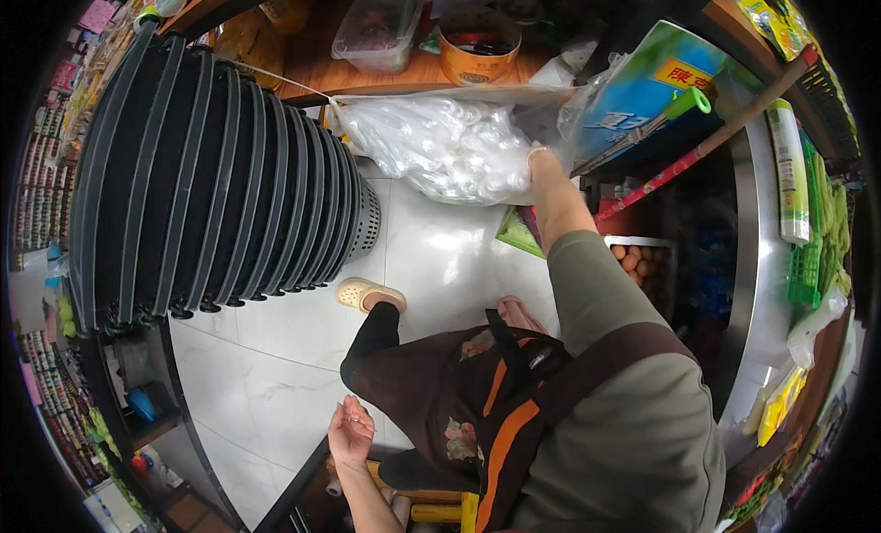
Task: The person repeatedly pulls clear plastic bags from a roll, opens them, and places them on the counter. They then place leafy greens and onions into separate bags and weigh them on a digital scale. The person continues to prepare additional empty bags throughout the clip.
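My right hand is inside a large clear plastic bag [440, 144] stuffed with bunched, translucent plastic bags. Only my right wrist [540, 154], with a thin band around it, shows; the fingers are hidden by plastic. The bag hangs along the front edge of a wooden shelf [310, 82], with a cord at one corner. Lower down, my left hand [352, 430] is held palm up over the floor, apart from other things. It wears a ring and holds nothing.
A tall stack of nested black plastic baskets [206, 182] stands beside the bag. Near my right arm are a slanting stick [709, 144], brown eggs [630, 257] and a metal counter edge [747, 257]. The shelf holds a clear tub [378, 30] and an orange paper bowl [480, 54].
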